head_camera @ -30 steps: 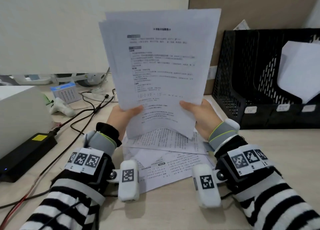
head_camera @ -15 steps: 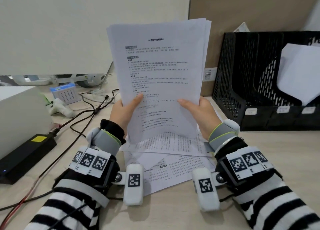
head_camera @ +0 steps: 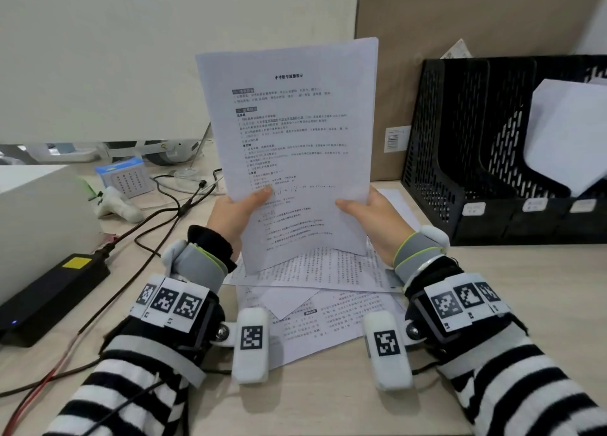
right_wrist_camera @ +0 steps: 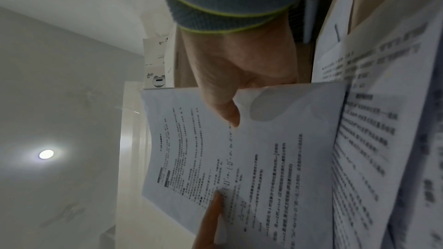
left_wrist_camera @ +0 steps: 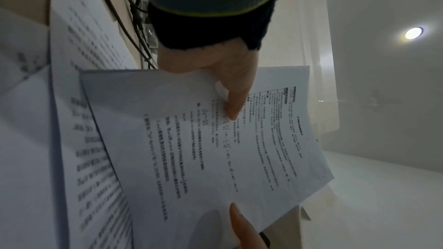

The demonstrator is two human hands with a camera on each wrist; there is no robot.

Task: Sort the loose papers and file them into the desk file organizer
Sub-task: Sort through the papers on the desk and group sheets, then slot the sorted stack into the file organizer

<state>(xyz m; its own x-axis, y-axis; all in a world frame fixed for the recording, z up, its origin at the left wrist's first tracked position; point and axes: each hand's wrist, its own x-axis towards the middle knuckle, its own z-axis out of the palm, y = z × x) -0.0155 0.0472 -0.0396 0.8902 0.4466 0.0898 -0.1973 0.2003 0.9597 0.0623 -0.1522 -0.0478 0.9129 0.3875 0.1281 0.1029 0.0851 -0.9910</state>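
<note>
I hold a stack of printed white papers (head_camera: 295, 139) upright above the desk, its sheets squared together. My left hand (head_camera: 239, 210) pinches its lower left edge, thumb on the front page. My right hand (head_camera: 368, 210) pinches the lower right edge the same way. Both wrist views show the stack (left_wrist_camera: 215, 149) (right_wrist_camera: 239, 168) with a thumb pressed on the print. More loose printed sheets (head_camera: 328, 304) lie fanned on the desk under my hands. The black mesh file organizer (head_camera: 460, 146) stands at the right, a white sheet (head_camera: 568, 133) in one slot.
A black power brick (head_camera: 52, 291) and tangled cables (head_camera: 170, 212) lie on the left of the desk. A white box (head_camera: 36, 212) stands at far left, a small blue box (head_camera: 124, 176) behind it. A brown cardboard panel (head_camera: 460, 14) backs the organizer.
The fanned, skewed sheets have been squared into one neat stack. The stack has come lower and a little nearer, with both hands still gripping its lower edges.
</note>
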